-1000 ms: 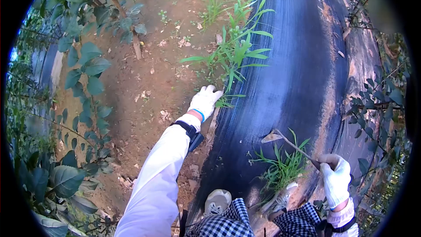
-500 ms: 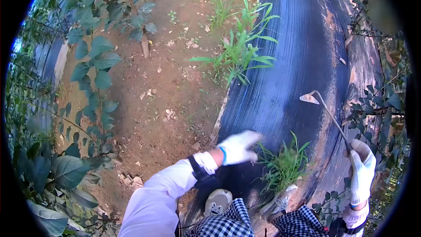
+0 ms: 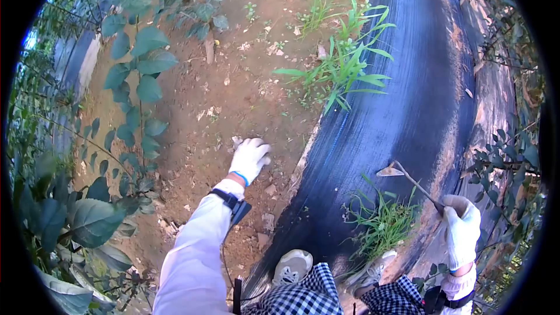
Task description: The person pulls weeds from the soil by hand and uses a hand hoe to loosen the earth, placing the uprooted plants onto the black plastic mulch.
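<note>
My left hand [image 3: 251, 159], in a white glove, is down at the bare soil [image 3: 192, 116] left of the black ground sheet. Its fingers are curled toward the ground beside dry leaf bits; whatever they pinch is hidden beneath them. On the right, my gloved right hand [image 3: 462, 227] grips the handle of a small hand hoe [image 3: 417, 184]. The hoe's triangular blade hangs over the black sheet [image 3: 373, 134], just above a tuft of grass [image 3: 382, 224] by my right foot.
Taller green weeds [image 3: 350, 61] grow along the sheet's left edge ahead. A thin tree trunk [image 3: 210, 46] and leafy branches [image 3: 146, 76] stand at the left. More foliage [image 3: 507, 151] crowds the right side. My shoe [image 3: 291, 265] rests on the sheet.
My left hand has moved left from above the sheet to the soil, and its fingers have curled. My right hand has lowered the hoe and brought it left, closer to the grass tuft.
</note>
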### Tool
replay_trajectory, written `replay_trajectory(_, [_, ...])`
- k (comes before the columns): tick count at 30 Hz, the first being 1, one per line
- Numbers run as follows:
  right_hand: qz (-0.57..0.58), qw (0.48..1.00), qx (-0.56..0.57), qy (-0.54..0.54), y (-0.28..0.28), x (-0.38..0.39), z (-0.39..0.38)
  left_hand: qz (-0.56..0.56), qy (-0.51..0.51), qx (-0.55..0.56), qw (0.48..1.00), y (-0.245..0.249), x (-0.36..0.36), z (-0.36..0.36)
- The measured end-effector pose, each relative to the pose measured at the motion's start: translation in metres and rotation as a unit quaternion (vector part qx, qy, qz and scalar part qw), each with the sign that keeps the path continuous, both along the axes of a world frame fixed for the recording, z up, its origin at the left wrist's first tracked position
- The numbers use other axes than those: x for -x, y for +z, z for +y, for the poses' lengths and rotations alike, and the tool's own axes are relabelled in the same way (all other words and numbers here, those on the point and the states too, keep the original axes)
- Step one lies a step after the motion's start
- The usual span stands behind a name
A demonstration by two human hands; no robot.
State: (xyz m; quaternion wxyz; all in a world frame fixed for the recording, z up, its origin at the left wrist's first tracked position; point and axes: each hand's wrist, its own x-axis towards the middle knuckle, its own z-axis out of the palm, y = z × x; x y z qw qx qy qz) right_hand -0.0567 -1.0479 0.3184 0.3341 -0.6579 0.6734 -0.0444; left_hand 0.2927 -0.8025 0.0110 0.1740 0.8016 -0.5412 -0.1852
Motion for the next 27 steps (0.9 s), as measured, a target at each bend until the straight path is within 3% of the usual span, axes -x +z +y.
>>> replay_trajectory(1, [-0.007, 1.000, 0.018, 0.013, -0.002, -0.001, 0.003, -0.014, 0.015, 0.043, 0.999, -0.008, 0.003, -0.005])
replay_trajectory(4, [-0.002, 0.999, 0.032, 0.024, -0.001, -0.009, 0.006, 0.043, 0.118, 0.007, 0.992, -0.015, -0.008, -0.007])
replay_trajectory(5, [0.007, 0.999, 0.028, 0.019, 0.000, -0.010, 0.007, 0.061, 0.252, 0.120, 0.958, -0.007, -0.008, -0.003])
replay_trajectory(8, [0.002, 1.000, 0.026, 0.007, -0.004, -0.005, 0.005, 0.282, 0.450, 0.124, 0.838, -0.004, -0.046, 0.009])
replay_trajectory(10, [-0.009, 1.000, 0.029, 0.001, -0.006, -0.003, 0.002, 0.031, 0.312, 0.102, 0.944, 0.002, -0.062, 0.002])
replay_trajectory(11, [-0.010, 1.000, 0.030, 0.000, -0.008, 0.001, -0.001, -0.044, 0.249, 0.123, 0.960, 0.000, -0.066, -0.008])
replay_trajectory(12, [-0.008, 0.999, 0.031, -0.002, -0.008, 0.004, -0.002, -0.054, 0.187, 0.083, 0.977, -0.012, -0.074, -0.013])
replay_trajectory(14, [-0.004, 1.000, 0.024, -0.010, -0.003, -0.003, 0.002, -0.075, 0.181, -0.025, 0.980, -0.023, -0.078, -0.024])
replay_trajectory(17, [0.013, 1.000, 0.026, -0.004, -0.002, -0.002, 0.000, 0.012, 0.264, 0.031, 0.964, -0.026, -0.085, -0.033])
replay_trajectory(20, [0.007, 1.000, 0.023, -0.015, -0.007, 0.002, 0.001, 0.024, 0.316, 0.122, 0.940, -0.019, -0.092, -0.042])
replay_trajectory(24, [-0.006, 0.999, 0.026, -0.019, -0.010, 0.008, -0.003, -0.080, 0.163, 0.053, 0.982, -0.013, -0.083, -0.064])
replay_trajectory(25, [-0.004, 0.999, 0.028, -0.017, -0.011, 0.010, -0.003, -0.076, 0.161, -0.005, 0.984, -0.016, -0.084, -0.069])
replay_trajectory(27, [-0.008, 1.000, 0.012, -0.018, -0.007, 0.005, -0.001, -0.025, 0.223, 0.028, 0.974, -0.019, -0.087, -0.074])
